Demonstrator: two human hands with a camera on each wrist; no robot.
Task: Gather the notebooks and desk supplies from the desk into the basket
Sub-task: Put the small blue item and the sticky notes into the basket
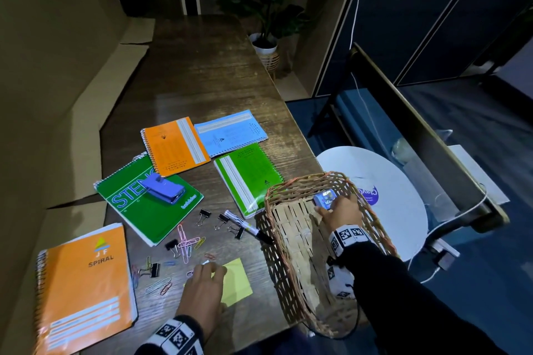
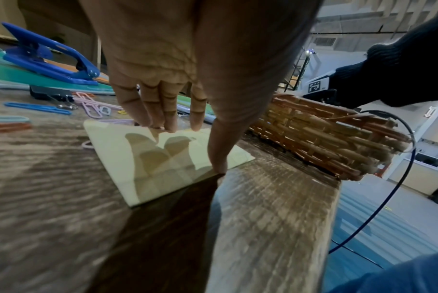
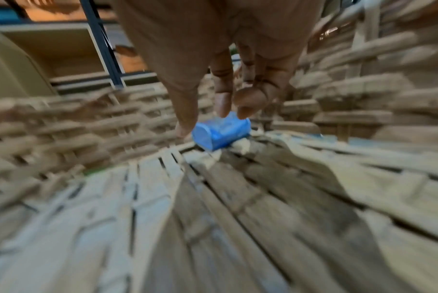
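Observation:
A woven wicker basket stands at the desk's right edge. My right hand reaches to its far end and pinches a small blue box that lies on the basket floor. My left hand is over a yellow sticky-note pad near the front edge. Its straight fingertips touch the pad's far edge and the thumb touches the near edge. The pad lies flat on the wood.
Notebooks lie on the desk: orange spiral, green steno under a blue hole punch, small orange, blue, green. A marker, binder clips and paper clips are scattered. A white round stool stands right.

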